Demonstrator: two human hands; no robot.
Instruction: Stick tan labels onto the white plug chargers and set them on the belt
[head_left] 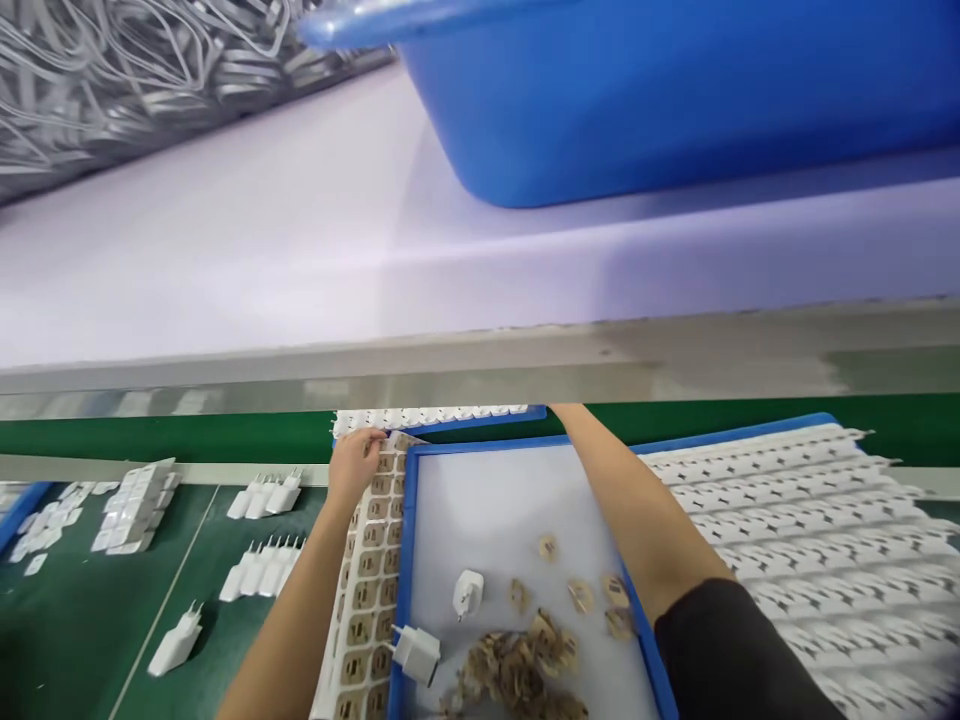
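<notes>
My left hand (356,467) is at the near left corner of a blue-edged tray (480,424) filled with rows of white parts. Its fingers are bent and closed at that corner, just above the far end of a white strip sheet (367,565) bearing rows of brown pieces. My right forearm reaches to the tray's right end; the hand itself is hidden behind the shelf edge. Between my arms lies a blue-framed white board (487,490). On it are a white plug adapter (416,653), another white adapter (468,593) and a heap of brown film pieces (517,665).
A white shelf (300,270) crosses above my hands, carrying a blue bin (675,100) and bundled grey cables (150,80). At right is a blue-edged tray of white adapters (810,540). More adapters (262,568) stand on the green table (67,630). A green belt (187,432) runs behind.
</notes>
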